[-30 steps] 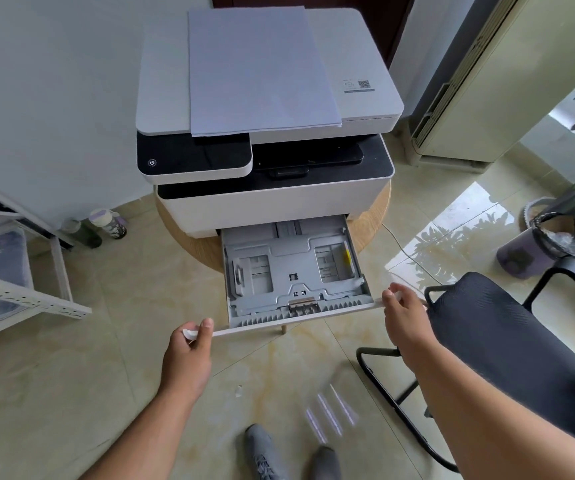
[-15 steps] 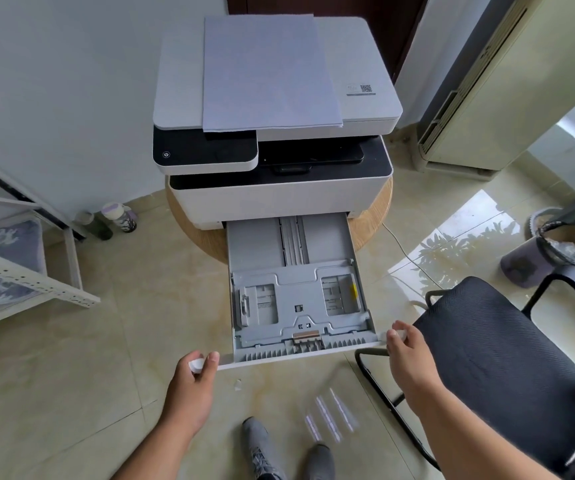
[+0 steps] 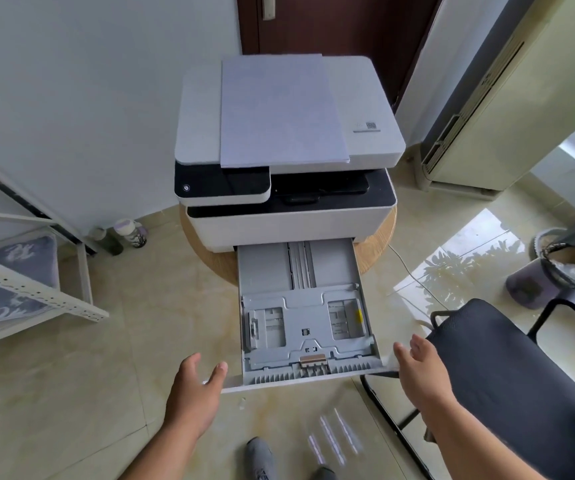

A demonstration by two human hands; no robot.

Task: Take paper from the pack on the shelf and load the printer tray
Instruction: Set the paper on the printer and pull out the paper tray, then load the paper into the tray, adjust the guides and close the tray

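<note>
Tray (image 3: 305, 306) pulled out, holds no paper; paper stack (image 3: 280, 109) atop printer (image 3: 289, 216).

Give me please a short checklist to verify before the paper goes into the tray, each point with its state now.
1. Tray pulled out far enough: ok, most of its bed shows in front of the printer.
2. Tray bed free of old paper: ok, only bare grey plastic and guides.
3. Paper stack ready nearby: ok, it lies flat on the printer lid.
4. Hands free to take it: ok, left hand and right hand are open, holding nothing.
5. Guides set to the paper size: cannot tell.
6. Tray steady with nobody holding it: cannot tell, its front overhangs the floor.
</note>
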